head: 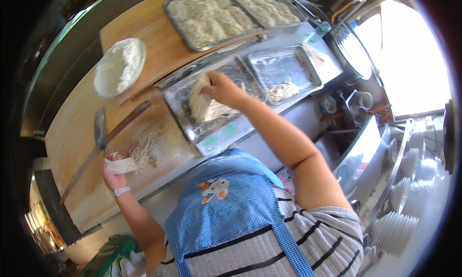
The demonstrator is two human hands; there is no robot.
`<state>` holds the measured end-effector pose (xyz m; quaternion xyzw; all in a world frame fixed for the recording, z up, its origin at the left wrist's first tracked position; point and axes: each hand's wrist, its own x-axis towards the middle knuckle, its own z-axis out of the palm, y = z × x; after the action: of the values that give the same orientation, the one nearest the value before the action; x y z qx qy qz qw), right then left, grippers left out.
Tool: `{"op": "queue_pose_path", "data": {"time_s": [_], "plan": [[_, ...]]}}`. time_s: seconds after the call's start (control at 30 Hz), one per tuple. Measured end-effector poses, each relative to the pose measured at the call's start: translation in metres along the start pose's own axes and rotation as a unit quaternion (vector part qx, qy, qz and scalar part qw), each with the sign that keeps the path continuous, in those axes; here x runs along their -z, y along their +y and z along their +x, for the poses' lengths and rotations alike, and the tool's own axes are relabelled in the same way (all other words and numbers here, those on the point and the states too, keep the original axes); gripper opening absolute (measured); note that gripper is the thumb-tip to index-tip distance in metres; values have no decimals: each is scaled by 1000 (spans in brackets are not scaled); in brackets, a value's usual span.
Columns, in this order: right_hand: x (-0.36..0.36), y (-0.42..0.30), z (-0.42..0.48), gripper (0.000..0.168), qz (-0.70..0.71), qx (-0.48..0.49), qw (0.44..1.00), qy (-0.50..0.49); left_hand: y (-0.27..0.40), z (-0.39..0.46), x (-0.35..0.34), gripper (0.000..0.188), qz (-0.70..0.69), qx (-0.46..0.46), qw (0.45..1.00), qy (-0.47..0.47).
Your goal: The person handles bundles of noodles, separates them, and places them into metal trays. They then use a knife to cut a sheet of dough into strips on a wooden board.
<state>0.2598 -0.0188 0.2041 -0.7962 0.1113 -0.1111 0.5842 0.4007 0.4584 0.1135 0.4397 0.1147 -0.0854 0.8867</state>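
Observation:
My right hand (222,89) pinches a bundle of fresh noodles (199,98) above a metal tray on a scale; the bundle hangs down beside more noodles in that tray (191,134). On the left, my left hand (114,170) holds a folded strip of noodles (121,165) at the wooden board's near side. Loose noodles (146,147) lie on the floured board just right of it. A cleaver (100,127) and a long wooden rolling pin (128,120) rest on the board beyond my left hand.
A white bowl of flour (122,67) stands at the back left. Two trays full of noodle bundles (213,19) (267,6) stand at the back. Right of the scale, another metal tray (285,64) holds some noodle scraps (283,91). Stacked white plates (393,232) are at the far right.

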Motion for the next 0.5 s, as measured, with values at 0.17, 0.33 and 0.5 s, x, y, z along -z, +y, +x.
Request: {"op": "queue_pose_path", "data": {"time_s": [0.17,0.33,0.5], "plan": [[52,108,-29,28,-175,-127,976,15,-3,-14,1,32,37,-4,999,13],[148,167,-54,16,-334,-127,908,218,-6,-32,-7,36,74,-31,994,75],[161,208,-65,16,-430,-129,890,78,-10,-39,5,38,83,-40,993,73]]}}
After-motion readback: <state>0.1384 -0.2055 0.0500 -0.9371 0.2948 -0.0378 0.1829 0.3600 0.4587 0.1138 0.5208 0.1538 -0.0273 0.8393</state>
